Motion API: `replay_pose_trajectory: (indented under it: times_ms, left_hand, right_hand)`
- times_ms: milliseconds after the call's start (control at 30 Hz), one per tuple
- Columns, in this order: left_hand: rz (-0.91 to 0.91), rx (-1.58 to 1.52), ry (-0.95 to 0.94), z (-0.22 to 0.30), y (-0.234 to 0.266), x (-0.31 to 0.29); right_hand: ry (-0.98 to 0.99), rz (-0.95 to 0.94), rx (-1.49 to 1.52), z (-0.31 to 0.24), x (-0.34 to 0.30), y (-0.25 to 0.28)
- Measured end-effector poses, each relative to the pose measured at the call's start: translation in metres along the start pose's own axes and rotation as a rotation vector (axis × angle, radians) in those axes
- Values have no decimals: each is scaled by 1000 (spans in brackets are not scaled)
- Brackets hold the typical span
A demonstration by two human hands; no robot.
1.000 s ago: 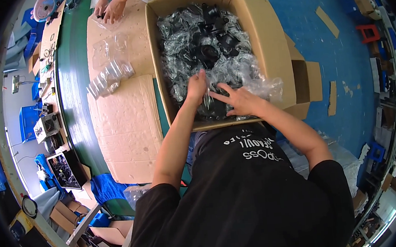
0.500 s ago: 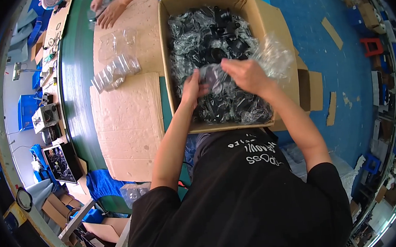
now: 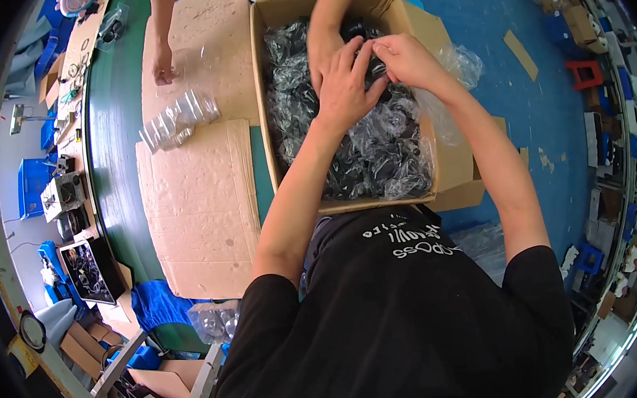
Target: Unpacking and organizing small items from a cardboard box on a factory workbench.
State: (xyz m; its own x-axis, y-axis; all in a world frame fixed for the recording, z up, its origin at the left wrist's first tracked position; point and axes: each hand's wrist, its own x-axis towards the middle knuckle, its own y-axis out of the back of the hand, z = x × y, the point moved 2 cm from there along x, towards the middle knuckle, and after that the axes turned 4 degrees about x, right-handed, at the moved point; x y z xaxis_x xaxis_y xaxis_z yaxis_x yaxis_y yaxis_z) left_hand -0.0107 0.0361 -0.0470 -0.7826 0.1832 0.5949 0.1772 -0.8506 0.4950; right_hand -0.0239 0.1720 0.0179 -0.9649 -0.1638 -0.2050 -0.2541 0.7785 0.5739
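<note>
An open cardboard box [image 3: 268, 150] in front of me is filled with black plastic parts [image 3: 346, 168], many wrapped in clear film. My left hand [image 3: 346, 86] is over the box, its fingers stretched and apart, close beside a co-worker's hand [image 3: 323, 51] that reaches in from the far side. Just right of it, my right hand [image 3: 406, 58] has thumb and fingers pinched together near the left fingertips. Whatever is in that pinch is hidden. Dark parts show beneath both hands.
Crumpled clear film [image 3: 462, 66] lies by the box's right flap. On the cardboard sheet [image 3: 197, 202] to the left sits a ribbed clear plastic tray [image 3: 181, 120]. The co-worker's other hand [image 3: 163, 67] hangs beyond it. A green work surface [image 3: 121, 155] runs along the left.
Both my hands have moved up toward the box's far side, and the right has closed to a pinch. One co-worker's hand has come into the box from the cardboard at left.
</note>
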Motion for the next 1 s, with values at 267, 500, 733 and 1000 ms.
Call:
replay_pose_trajectory:
  times_ms: [267,500,733,1000]
  left_hand:
    - [-5,-261,-117,-3,-24,30]
    - [-251,-551,443,-7,-19,41]
    - [-353,-431,259,-24,-11,63]
    - [-190,-613,385,-24,6,41]
  right_hand:
    - [-25,172,476,26,-9,25]
    - [-155,117,722,64,11,8]
    - [-173,-190,786,52,14,-7]
    - [-31,17,1140,53,10,-24]
